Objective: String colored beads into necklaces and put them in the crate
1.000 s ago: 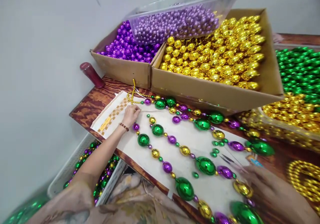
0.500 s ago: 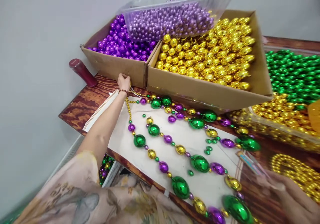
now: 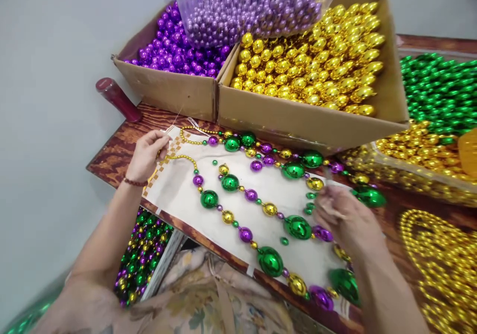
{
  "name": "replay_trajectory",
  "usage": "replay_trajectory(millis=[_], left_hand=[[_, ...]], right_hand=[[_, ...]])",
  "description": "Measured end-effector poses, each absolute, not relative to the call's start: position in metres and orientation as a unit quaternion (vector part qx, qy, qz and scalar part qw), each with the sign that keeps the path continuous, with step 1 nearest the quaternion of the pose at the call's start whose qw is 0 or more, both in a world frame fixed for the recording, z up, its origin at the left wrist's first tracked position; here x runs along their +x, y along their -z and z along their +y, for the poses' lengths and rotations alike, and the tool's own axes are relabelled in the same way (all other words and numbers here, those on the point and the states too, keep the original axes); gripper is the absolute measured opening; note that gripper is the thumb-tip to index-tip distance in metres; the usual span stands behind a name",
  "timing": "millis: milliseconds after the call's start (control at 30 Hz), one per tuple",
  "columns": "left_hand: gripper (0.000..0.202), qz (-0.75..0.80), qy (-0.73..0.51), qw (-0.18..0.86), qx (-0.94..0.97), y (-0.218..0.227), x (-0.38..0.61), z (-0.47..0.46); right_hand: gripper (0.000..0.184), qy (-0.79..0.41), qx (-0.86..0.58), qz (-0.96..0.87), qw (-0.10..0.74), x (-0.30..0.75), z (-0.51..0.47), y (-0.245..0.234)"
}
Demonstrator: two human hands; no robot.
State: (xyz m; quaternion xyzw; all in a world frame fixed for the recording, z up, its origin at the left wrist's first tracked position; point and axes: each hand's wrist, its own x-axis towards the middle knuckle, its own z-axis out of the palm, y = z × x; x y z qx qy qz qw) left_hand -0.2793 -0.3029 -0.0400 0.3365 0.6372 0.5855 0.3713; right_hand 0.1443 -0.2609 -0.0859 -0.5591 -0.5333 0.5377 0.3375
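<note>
My left hand [image 3: 145, 155] is closed in a pinch at the left end of a white cloth [image 3: 179, 175]. A thin thread [image 3: 175, 121] rises from its fingertips, and a short run of small gold beads [image 3: 184, 158] reaches up to the hand. My right hand [image 3: 345, 219], smeared by motion, is closed over the right part of the cloth; what its fingers hold is too blurred to name. Between the hands lies a necklace of green, gold and purple beads, with large green beads [image 3: 270, 261] [image 3: 297, 227] among them. A few loose green beads [image 3: 284, 241] lie beside it.
Behind the cloth stand a cardboard box of purple beads [image 3: 164, 83] and a cardboard box of gold beads [image 3: 298, 118], with a clear bin [image 3: 253, 11] across them. A dark red bottle [image 3: 119, 100] is at left. Gold bead strands [image 3: 443, 264] lie at right.
My left hand has come back from the box toward me, drawing the gold bead end along. My right hand has moved left and up over the cloth; the slim tool it held is no longer clear.
</note>
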Motion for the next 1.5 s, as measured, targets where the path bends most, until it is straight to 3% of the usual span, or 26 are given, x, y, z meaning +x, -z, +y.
replay_trajectory(millis=[100, 200, 333, 600, 1067, 1267, 1500], left_hand=[[0.020, 0.643, -0.567, 0.394, 0.332, 0.057, -0.262, -0.334], [0.024, 0.653, -0.555, 0.414, 0.308, 0.081, -0.246, -0.354], [0.029, 0.654, -0.555, 0.438, 0.269, 0.104, -0.234, -0.368], [0.032, 0.653, -0.542, 0.446, 0.286, 0.115, -0.235, -0.373], [0.033, 0.680, -0.485, 0.493, 0.244, 0.138, -0.233, -0.418], [0.033, 0.675, -0.504, 0.498, 0.206, 0.147, -0.234, -0.430], [0.035, 0.679, -0.507, 0.493, 0.198, 0.144, -0.233, -0.417]], right_hand=[[0.034, -0.702, -0.466, -0.445, 0.303, 0.098, -0.261, 0.084], [0.039, -0.747, -0.390, -0.490, 0.222, 0.050, -0.260, 0.084], [0.036, -0.723, -0.338, -0.581, 0.157, -0.007, -0.248, 0.083], [0.021, -0.688, -0.375, -0.603, 0.149, -0.087, -0.211, 0.092], [0.030, -0.723, -0.330, -0.603, 0.072, -0.114, -0.211, 0.102], [0.028, -0.735, -0.342, -0.579, 0.093, -0.110, -0.222, 0.102], [0.032, -0.646, -0.361, -0.664, 0.107, -0.116, -0.212, 0.115]])
